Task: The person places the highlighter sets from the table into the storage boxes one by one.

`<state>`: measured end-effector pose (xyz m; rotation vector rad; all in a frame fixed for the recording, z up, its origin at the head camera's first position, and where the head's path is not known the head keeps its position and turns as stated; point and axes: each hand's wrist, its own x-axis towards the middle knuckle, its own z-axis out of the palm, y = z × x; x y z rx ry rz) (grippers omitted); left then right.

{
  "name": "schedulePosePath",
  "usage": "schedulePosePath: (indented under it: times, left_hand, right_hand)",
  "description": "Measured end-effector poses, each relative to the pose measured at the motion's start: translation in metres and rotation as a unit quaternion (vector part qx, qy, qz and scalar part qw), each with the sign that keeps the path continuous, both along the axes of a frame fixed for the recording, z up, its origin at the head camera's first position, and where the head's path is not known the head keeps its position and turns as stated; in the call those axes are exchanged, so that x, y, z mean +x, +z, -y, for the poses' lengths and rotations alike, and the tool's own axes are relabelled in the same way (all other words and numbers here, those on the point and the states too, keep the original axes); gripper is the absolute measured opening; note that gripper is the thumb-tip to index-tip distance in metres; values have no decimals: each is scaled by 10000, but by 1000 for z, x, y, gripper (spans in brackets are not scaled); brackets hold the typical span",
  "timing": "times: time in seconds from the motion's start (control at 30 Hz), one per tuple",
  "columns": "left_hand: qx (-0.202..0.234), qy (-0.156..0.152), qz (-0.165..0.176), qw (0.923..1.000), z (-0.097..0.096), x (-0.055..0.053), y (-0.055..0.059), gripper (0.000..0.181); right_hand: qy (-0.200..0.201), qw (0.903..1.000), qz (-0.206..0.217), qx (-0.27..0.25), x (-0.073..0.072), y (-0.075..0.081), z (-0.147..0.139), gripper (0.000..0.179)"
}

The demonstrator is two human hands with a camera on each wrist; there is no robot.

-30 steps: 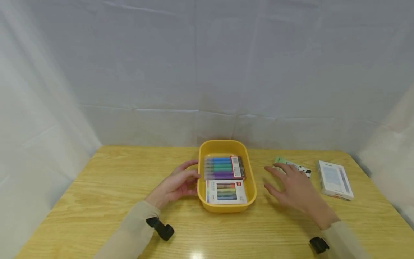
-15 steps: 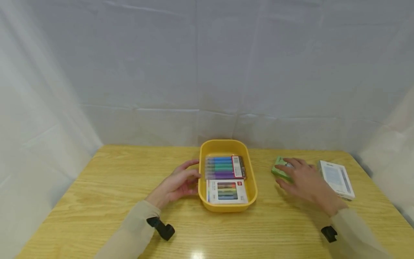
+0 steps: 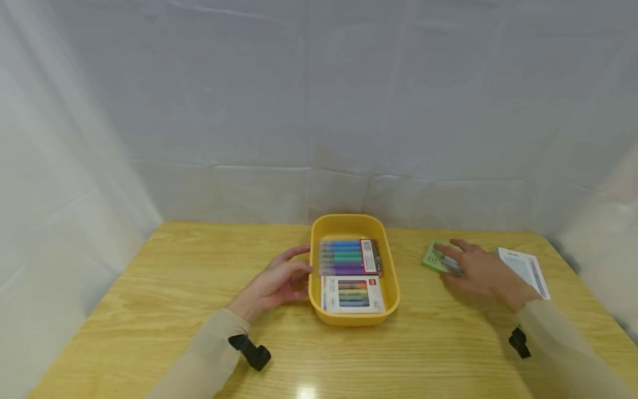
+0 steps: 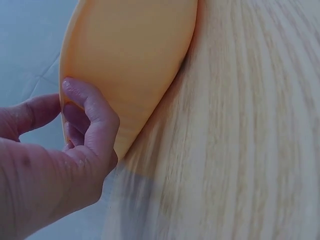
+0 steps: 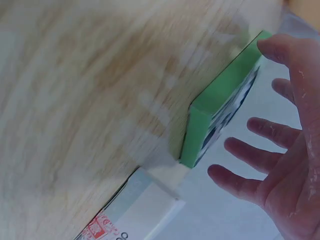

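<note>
My left hand (image 3: 276, 280) is at the left side of a yellow plastic basket (image 3: 394, 302), its bent fingers against the rim. The left wrist view shows the thumb and fingertips on the rim of the basket (image 4: 135, 55). Inside the basket lie a clear pack of coloured pens (image 3: 341, 257) and a white box of pens with a window (image 3: 329, 293). My right hand (image 3: 480, 271) hovers over a small green box (image 3: 433, 260) with a printed top. In the right wrist view its fingers are spread beside the green box (image 5: 220, 95), thumb tip at one end.
A white flat box (image 3: 528, 269) lies to the right of the green box, partly hidden by my right hand. The wooden table (image 3: 199, 255) ends at a pale curtain (image 3: 249, 111) at the back and sides.
My right hand has moved right, from beside the basket to over the green box, and now covers part of the white box. The left hand has stayed at the basket.
</note>
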<state>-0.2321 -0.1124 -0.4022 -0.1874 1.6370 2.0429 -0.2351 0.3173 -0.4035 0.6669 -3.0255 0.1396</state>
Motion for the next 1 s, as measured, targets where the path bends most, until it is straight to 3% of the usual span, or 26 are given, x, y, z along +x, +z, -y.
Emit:
schedulePosePath:
  times: [0.5,0.73,1.0]
  left_hand:
    - [-263,48,-129,9996,-1,4,2,57]
    - [-252,44,-112,9996,-2,4,2,56]
    - [-240,35,-98,9997,-2,4,2,55]
  right_hand:
    - [-265,9980,555,-121,-12,0,-3,68]
    - [-428,9979,461,-166,-9,0,-5,70]
    - [-320,9995,-16,-21,-6,-3,-6,70]
